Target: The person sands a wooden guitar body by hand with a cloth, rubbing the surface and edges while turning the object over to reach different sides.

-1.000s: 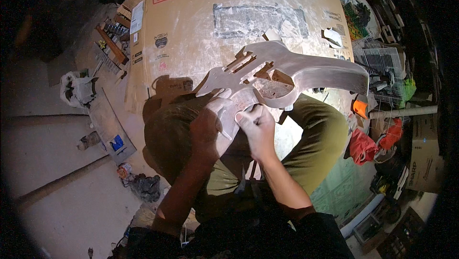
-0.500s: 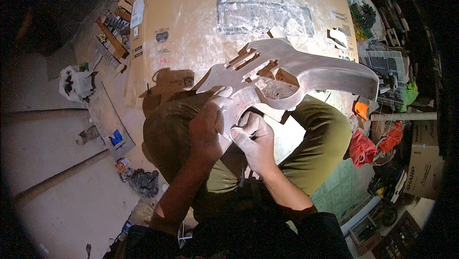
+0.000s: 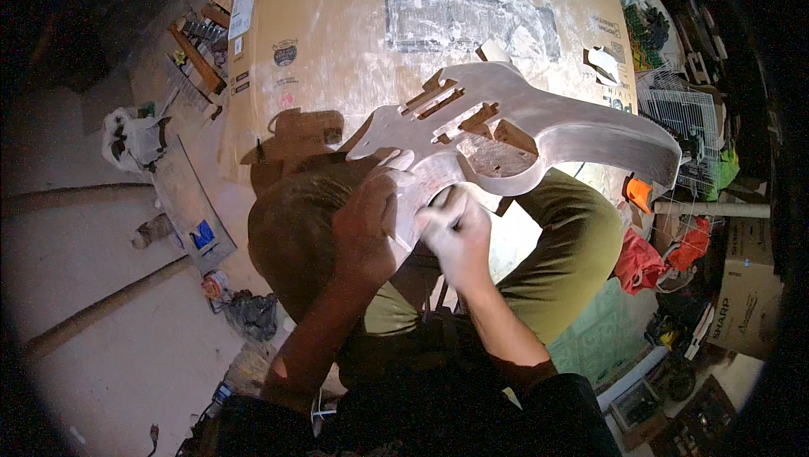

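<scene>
A pale, dust-coated guitar body point(image 3: 590, 132) with slots, pickup openings and an open cavity lies tilted across my lap in front of me. My left hand point(image 3: 362, 221) grips its near-left horn, fingertips over the upper face. My right hand point(image 3: 455, 238), fingers curled and blurred, is pressed at the curved cutout just below the cavity; whatever it may hold is hidden. Both hands look white with dust, and my knees in olive trousers point(image 3: 573, 246) are under the piece.
A dusty cardboard sheet point(image 3: 329, 18) spans the far side. At right are a wire cage point(image 3: 687, 111), an orange object point(image 3: 638, 193), red cloth point(image 3: 638, 263) and boxes point(image 3: 742, 305). At left lie wood pieces point(image 3: 194, 61), a crumpled bag point(image 3: 131, 141) and a board point(image 3: 190, 204).
The guitar body has shifted a little to the right and upward in the picture. My right hand moves along the cutout edge and is now smeared by motion; my left hand keeps its grip.
</scene>
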